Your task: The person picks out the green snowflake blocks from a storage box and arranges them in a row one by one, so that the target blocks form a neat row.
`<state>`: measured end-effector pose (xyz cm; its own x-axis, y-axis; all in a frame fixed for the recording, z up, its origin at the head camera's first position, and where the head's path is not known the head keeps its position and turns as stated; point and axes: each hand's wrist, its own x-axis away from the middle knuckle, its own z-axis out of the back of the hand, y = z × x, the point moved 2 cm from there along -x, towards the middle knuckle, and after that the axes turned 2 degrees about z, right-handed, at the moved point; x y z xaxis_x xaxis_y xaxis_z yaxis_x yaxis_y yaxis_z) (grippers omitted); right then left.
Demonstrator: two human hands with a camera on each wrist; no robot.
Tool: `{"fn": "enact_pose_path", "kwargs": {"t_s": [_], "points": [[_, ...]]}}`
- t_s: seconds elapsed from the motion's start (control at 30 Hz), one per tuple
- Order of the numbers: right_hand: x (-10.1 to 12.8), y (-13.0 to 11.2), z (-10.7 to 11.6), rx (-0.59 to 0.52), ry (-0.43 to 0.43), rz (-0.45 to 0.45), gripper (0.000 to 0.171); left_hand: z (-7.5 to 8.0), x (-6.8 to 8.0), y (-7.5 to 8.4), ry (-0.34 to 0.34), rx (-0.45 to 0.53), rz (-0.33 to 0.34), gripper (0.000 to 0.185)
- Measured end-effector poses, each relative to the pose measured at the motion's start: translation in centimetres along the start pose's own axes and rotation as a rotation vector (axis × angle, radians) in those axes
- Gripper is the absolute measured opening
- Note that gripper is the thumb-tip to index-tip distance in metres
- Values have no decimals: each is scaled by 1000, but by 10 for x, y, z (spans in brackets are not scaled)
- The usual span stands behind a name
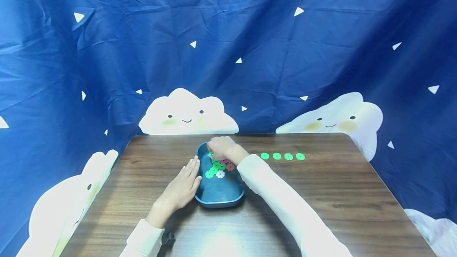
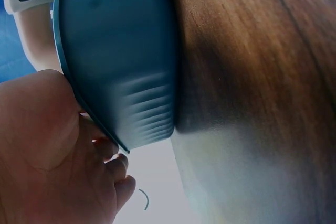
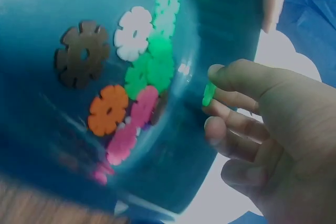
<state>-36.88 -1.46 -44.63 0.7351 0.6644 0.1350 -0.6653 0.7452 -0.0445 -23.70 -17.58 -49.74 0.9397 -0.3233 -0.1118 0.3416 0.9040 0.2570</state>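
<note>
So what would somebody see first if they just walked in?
Probably the blue tray mid-table with bright flower-shaped discs piled inside. The right hand pinches a green disc over it while the left hand rests flat against its side. Four green discs line up to its right.

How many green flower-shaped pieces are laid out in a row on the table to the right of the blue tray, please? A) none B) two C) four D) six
C: the head view shows four green pieces in a line on the wooden table, beside the blue tray, while the right hand pinches another green piece over the tray.
</note>
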Motion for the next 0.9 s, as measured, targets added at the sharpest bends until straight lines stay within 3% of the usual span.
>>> {"fn": "enact_pose_path", "kwargs": {"t_s": [0.33, 0.9], "points": [[25, 18, 20, 6, 84, 40, 27, 1, 0, 2, 36, 11, -7, 58], [87, 66, 41, 15, 183, -17, 25, 2, 0, 3, 17, -2, -4, 59]]}}
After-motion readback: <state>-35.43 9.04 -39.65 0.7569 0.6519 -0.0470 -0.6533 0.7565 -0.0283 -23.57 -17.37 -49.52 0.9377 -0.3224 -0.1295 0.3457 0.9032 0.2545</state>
